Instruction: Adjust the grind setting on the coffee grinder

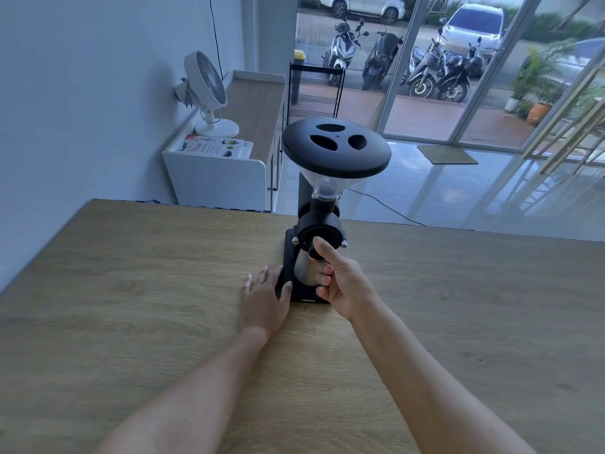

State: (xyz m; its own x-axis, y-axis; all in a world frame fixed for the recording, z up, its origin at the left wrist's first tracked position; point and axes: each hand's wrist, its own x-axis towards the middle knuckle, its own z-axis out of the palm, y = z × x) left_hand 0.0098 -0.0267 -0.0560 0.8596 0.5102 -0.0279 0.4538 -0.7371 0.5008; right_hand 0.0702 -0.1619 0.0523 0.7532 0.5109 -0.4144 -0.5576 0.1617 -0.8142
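Note:
A black coffee grinder (pixel 322 221) stands upright on the wooden table (pixel 163 273), with a clear funnel hopper under a wide black lid (pixel 335 147). A steel cup (pixel 304 270) sits on its black base. My right hand (pixel 340 280) pinches the small black knob at the front of the round grind dial (pixel 316 235), thumb on top and fingers curled below. Flat on the table lies my left hand (pixel 263 299), fingers spread, thumb touching the left edge of the grinder's base.
The table's far edge runs just behind the grinder. Beyond it, at the left wall, a white cabinet (pixel 216 178) carries a white fan (pixel 206 90) and a leaflet. A black wire rack (pixel 314 90) and glass doors stand at the back.

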